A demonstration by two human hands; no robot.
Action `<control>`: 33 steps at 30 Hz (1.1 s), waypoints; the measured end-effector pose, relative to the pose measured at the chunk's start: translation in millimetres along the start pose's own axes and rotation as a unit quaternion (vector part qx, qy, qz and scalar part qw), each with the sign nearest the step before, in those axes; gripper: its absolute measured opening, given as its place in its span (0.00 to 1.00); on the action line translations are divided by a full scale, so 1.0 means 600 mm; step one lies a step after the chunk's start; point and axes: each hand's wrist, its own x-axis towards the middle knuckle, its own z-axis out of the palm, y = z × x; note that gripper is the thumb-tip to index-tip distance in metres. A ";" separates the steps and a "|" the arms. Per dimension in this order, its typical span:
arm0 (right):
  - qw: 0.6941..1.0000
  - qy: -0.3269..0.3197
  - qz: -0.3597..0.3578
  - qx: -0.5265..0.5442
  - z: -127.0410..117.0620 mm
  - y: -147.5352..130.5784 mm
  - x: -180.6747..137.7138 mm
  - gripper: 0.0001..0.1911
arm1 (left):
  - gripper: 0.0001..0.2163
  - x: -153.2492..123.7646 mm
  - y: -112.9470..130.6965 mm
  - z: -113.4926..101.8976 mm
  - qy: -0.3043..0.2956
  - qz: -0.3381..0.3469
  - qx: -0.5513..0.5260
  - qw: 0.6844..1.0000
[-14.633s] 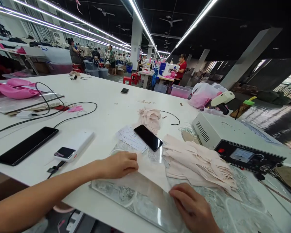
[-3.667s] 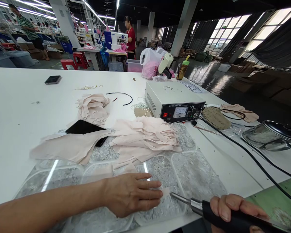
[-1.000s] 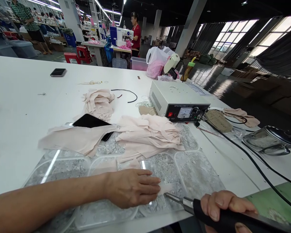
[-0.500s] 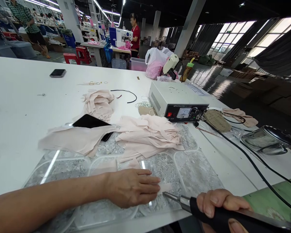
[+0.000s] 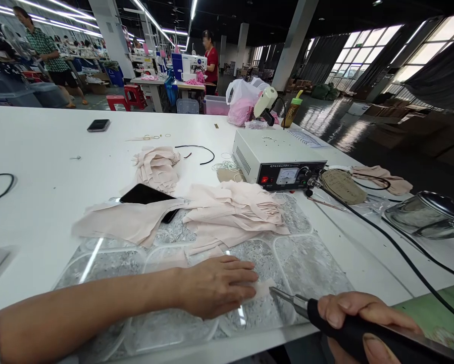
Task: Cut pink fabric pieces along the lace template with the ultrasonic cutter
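We judge the work to be midway, a piece in hand. Left of and beyond the left hand (image 5: 222, 287), loose fabric (image 5: 124, 220) lies partly over a black phone (image 5: 145, 193); farther out sits a small heap (image 5: 156, 167); straight beyond, a larger stack (image 5: 236, 210). Which are finished and which remain, we cannot tell.

Left hand: flat, fingers extended, palm down over the patterned mat (image 5: 306, 263). A pale cloth piece (image 5: 263, 288) shows just past its fingertips. Right hand (image 5: 366, 318): wrapped round the black-handled tool (image 5: 312, 311), metal tip at the cloth's end; contact uncertain.
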 end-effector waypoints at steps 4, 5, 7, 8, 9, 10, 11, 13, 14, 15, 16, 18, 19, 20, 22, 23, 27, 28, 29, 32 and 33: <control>1.000 0.004 -0.018 -0.005 -0.014 0.016 0.015 0.05 | 0.11 0.021 -0.010 0.000 -0.007 -0.012 -0.026 1.000; 1.000 0.006 -0.020 0.001 -0.019 0.023 0.017 0.05 | 0.11 0.025 -0.014 -0.002 -0.013 -0.008 -0.028 1.000; 1.000 0.006 -0.018 0.015 -0.030 0.035 0.022 0.05 | 0.11 0.032 -0.025 -0.008 -0.033 0.006 -0.028 0.999; 1.000 0.005 -0.014 0.020 -0.034 0.039 0.024 0.06 | 0.11 0.035 -0.031 -0.012 -0.046 0.015 -0.028 0.998; 1.000 0.006 -0.011 0.025 -0.035 0.040 0.026 0.06 | 0.11 0.038 -0.036 -0.016 -0.059 0.023 -0.026 0.998; 1.000 0.009 -0.009 0.028 -0.035 0.041 0.028 0.06 | 0.11 0.041 -0.041 -0.021 -0.072 0.033 -0.025 0.997; 0.999 0.016 -0.006 0.032 -0.034 0.039 0.030 0.06 | 0.11 0.045 -0.046 -0.025 -0.082 0.042 -0.023 0.995; 0.999 0.031 -0.004 0.041 -0.027 0.035 0.033 0.06 | 0.12 0.051 -0.054 -0.032 -0.099 0.059 -0.022 0.993; 0.998 0.037 -0.003 0.047 -0.023 0.033 0.035 0.06 | 0.13 0.054 -0.057 -0.034 -0.106 0.068 -0.022 0.992; 0.998 0.041 -0.002 0.052 -0.019 0.032 0.037 0.06 | 0.13 0.057 -0.059 -0.036 -0.113 0.077 -0.022 0.990; 0.998 0.043 -0.002 0.056 -0.016 0.031 0.038 0.06 | 0.14 0.059 -0.061 -0.037 -0.116 0.086 -0.024 0.989; 0.997 0.052 -0.002 0.059 -0.011 0.031 0.041 0.05 | 0.13 0.062 -0.065 -0.037 -0.112 0.105 -0.028 0.988; 0.997 0.058 -0.002 0.059 -0.009 0.031 0.042 0.05 | 0.12 0.062 -0.067 -0.036 -0.105 0.114 -0.029 0.987; 0.996 0.062 -0.003 0.058 -0.007 0.030 0.043 0.05 | 0.11 0.062 -0.069 -0.035 -0.098 0.122 -0.030 0.987; 0.996 0.067 -0.004 0.055 -0.004 0.029 0.044 0.05 | 0.10 0.060 -0.072 -0.032 -0.085 0.134 -0.029 0.987; 0.996 0.067 -0.005 0.053 -0.003 0.028 0.045 0.05 | 0.10 0.059 -0.074 -0.031 -0.080 0.138 -0.029 0.987; 0.996 0.073 -0.002 0.055 -0.002 0.026 0.044 0.06 | 0.08 0.058 -0.081 -0.027 -0.064 0.149 -0.031 0.986; 0.996 0.075 0.000 0.056 -0.003 0.026 0.043 0.06 | 0.08 0.059 -0.082 -0.027 -0.064 0.152 -0.030 0.986; 0.995 0.077 0.001 0.057 -0.003 0.027 0.043 0.06 | 0.07 0.060 -0.083 -0.027 -0.065 0.155 -0.029 0.985; 0.996 0.080 0.004 0.048 -0.004 0.028 0.042 0.06 | 0.07 0.064 -0.086 -0.028 -0.084 0.157 -0.026 0.984; 0.996 0.081 0.005 0.044 -0.004 0.027 0.043 0.06 | 0.07 0.065 -0.087 -0.028 -0.091 0.157 -0.026 0.983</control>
